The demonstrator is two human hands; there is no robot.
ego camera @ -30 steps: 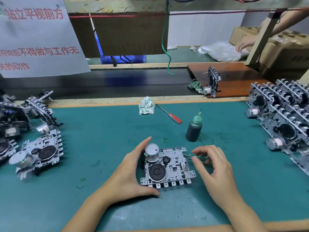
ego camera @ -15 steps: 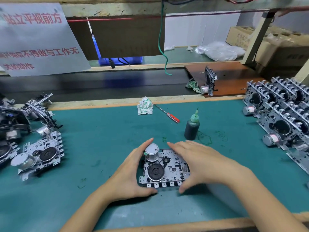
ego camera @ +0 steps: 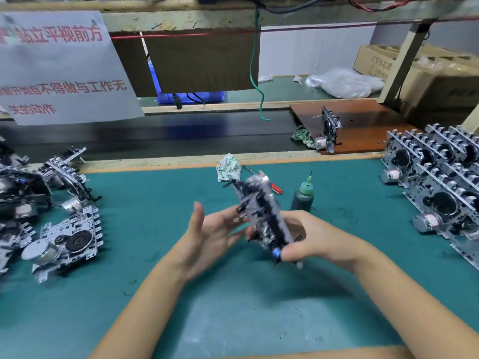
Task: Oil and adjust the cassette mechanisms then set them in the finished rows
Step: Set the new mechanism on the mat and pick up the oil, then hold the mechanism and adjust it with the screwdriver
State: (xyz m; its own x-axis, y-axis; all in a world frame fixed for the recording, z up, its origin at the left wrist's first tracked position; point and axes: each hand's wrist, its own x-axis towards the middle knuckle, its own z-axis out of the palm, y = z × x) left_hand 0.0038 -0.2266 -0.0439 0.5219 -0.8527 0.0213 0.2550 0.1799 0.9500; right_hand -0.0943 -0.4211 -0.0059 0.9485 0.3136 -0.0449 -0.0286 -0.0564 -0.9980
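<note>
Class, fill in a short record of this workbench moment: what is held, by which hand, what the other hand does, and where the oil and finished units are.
Held item: cassette mechanism, raised off the mat, tilted on edge, blurred
Holding hand: right hand grips its lower end
Other hand: left hand, fingers straight, beside it
Oil bottle: upright on the green mat
Finished rows: far right
Waiting pile: far left

Blurred metal cassette mechanism (ego camera: 261,216) tilted on edge above the mat.

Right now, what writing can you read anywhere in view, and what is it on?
"站立平视前方": top line of the paper sign.
"开始后不得做与工作无", then "关的动作": its lower lines; the first characters are blurred.
Cardboard box: printed characters, too blurred to read.
Motor labels: too small.
</note>
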